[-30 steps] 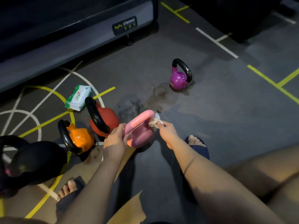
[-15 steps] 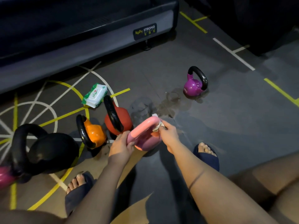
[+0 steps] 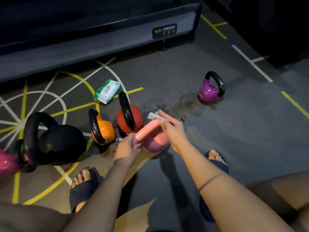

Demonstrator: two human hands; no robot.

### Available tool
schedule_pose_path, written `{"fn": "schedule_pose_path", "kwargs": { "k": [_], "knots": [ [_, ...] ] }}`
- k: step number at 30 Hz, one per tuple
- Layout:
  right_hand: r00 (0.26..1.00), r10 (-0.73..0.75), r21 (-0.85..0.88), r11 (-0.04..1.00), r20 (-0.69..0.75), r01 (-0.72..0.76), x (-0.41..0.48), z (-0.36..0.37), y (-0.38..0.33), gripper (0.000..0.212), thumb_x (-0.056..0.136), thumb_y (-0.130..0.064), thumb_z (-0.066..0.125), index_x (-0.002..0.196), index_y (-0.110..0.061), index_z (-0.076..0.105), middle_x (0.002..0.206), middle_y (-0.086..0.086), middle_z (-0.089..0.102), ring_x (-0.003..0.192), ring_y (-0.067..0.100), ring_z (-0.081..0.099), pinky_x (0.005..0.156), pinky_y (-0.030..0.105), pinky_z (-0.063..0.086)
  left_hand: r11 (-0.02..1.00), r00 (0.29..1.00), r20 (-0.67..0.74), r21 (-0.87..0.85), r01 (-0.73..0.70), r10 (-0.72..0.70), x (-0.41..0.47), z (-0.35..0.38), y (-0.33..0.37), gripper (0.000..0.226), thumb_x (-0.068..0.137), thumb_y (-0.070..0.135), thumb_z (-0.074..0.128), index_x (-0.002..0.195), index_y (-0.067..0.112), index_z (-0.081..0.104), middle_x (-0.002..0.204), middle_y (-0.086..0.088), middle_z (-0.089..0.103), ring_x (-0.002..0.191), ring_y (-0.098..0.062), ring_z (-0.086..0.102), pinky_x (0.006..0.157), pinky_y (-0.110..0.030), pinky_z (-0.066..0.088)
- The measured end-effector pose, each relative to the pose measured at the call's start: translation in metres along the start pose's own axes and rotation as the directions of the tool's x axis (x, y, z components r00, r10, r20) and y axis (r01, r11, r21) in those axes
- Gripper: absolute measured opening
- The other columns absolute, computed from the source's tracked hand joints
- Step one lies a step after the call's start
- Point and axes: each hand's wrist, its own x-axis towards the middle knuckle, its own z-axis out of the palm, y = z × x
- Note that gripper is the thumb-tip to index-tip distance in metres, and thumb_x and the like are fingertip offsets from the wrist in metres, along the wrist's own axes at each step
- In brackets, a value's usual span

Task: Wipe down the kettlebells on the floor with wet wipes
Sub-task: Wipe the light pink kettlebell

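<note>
A pink kettlebell stands on the dark floor between my feet. My left hand grips the near end of its pink handle. My right hand presses a crumpled white wet wipe against the far end of the handle. To the left stand a red kettlebell, an orange kettlebell and a big black kettlebell, all with black handles. A purple kettlebell stands apart at the right. A green and white wipes pack lies behind the red one.
A treadmill base labelled Body Strong runs along the back. A wet patch marks the floor left of the purple kettlebell. A magenta object sits at the left edge. My slippered feet flank the pink kettlebell.
My right hand has slid the wipe up along the far end of the pink handle. My head has tilted, so everything sits lower and further right in view.
</note>
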Motion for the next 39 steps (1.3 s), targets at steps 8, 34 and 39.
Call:
{"fn": "schedule_pose_path", "kwargs": {
  "k": [8,34,39],
  "knots": [
    [0.999,0.016,-0.585,0.81,-0.04,-0.037,-0.014,-0.018,0.043,0.041,0.1,-0.021,0.044,0.135,-0.034,0.061,0.128,0.01,0.066,0.124,0.034,0.056,0.104,0.036,0.044,0.999,0.999,0.011,0.015,0.037,-0.037,-0.009,-0.002,-0.01,0.039,0.086,0.001,0.062,0.121,0.017,0.059,0.117,-0.01,0.063,0.112,-0.035,0.058,0.092,-0.038,0.044],
    [0.945,-0.21,-0.76,0.561,0.252,0.327,-0.045,0.004,0.005,0.084,0.097,-0.009,0.054,0.161,-0.023,0.002,0.168,-0.006,0.002,0.148,0.009,-0.009,0.124,0.041,0.018,0.998,0.999,0.019,-0.049,0.045,-0.044,-0.013,0.001,-0.014,0.043,0.09,0.009,0.064,0.13,0.022,0.058,0.121,-0.009,0.062,0.116,-0.032,0.056,0.095,-0.034,0.043],
    [0.992,-0.089,-0.764,0.633,0.087,0.124,-0.04,-0.013,0.002,0.076,0.098,-0.018,0.053,0.161,-0.027,0.011,0.154,0.012,0.042,0.136,0.034,0.046,0.103,0.043,0.04,0.999,0.999,0.041,-0.032,-0.011,0.012,-0.012,0.005,0.001,0.044,0.091,0.013,0.063,0.133,0.025,0.058,0.118,-0.008,0.06,0.112,-0.032,0.057,0.093,-0.035,0.047]
  ]
}}
